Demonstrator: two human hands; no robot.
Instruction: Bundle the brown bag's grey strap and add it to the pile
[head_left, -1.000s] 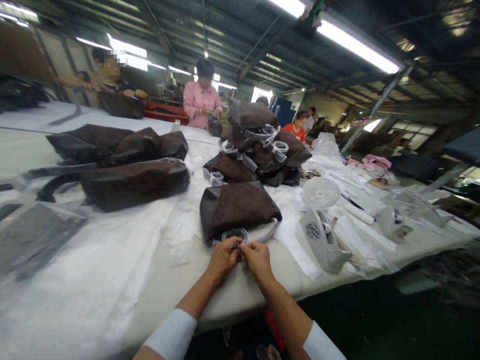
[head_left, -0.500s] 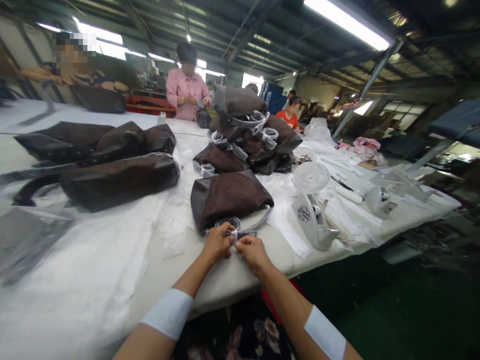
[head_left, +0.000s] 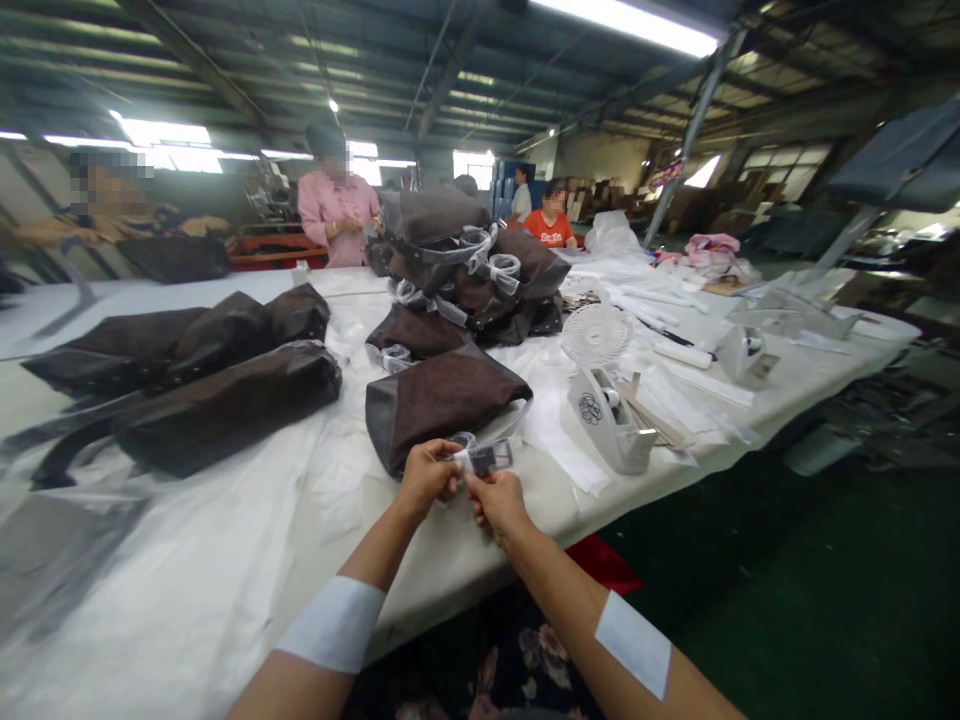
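On that pale-covered table (head_left: 442,550) the tape dispenser (head_left: 609,425) stands with a brown bag (head_left: 450,400) left of it, a white grille (head_left: 596,335) behind.

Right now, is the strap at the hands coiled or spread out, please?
Coiled, as far as shows: the strap curves in a loop beyond the left hand, which hides part.

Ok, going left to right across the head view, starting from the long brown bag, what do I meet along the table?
Long brown bag, left hand, right hand, tape dispenser with a black flower-like mark, second tape dispenser farther back.
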